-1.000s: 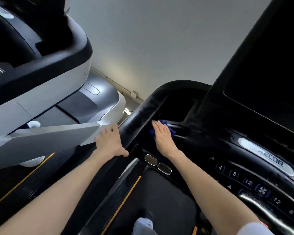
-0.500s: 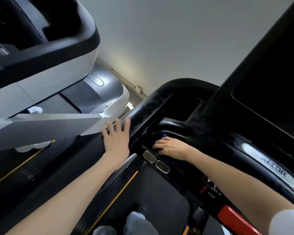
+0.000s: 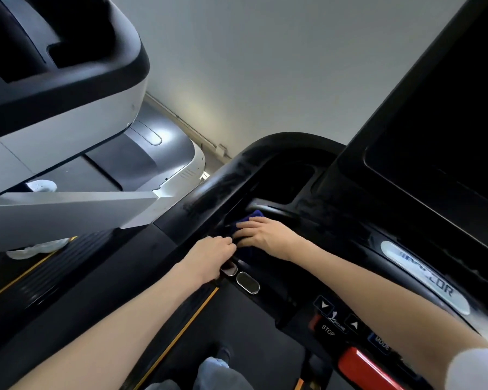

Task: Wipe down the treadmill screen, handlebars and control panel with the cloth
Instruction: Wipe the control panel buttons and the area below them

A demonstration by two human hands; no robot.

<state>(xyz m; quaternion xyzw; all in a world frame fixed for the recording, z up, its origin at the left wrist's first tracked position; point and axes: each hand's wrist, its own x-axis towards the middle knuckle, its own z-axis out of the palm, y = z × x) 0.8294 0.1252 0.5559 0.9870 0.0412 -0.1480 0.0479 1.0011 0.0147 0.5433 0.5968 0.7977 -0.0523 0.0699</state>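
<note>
- The right hand (image 3: 265,235) lies flat on the blue cloth (image 3: 252,216). Its fingers are nearly straight and close together, and they press the cloth down.
- The cloth is on the inner black bar of the console, just beside the left handlebar (image 3: 209,192). Only a small blue part shows past the fingertips.
- The left hand (image 3: 212,254) rests on the lower end of the handlebar, almost touching the right hand. Its fingers are curled downward, but I cannot tell what they clamp, if anything.
- Two silver pads (image 3: 247,282) sit on the bar; the left hand covers part of the nearer one.
- On the control panel (image 3: 307,301) there is a STOP label (image 3: 328,330), a MODE label (image 3: 381,343), and between two arrow buttons a small word that seems to be "INCLINE".
- A red bar (image 3: 364,367) lies below these labels.
- The logo plate (image 3: 426,280) is blurred; only the ending "COR" is readable.
- The screen (image 3: 448,108) at the upper right is dark.
</note>
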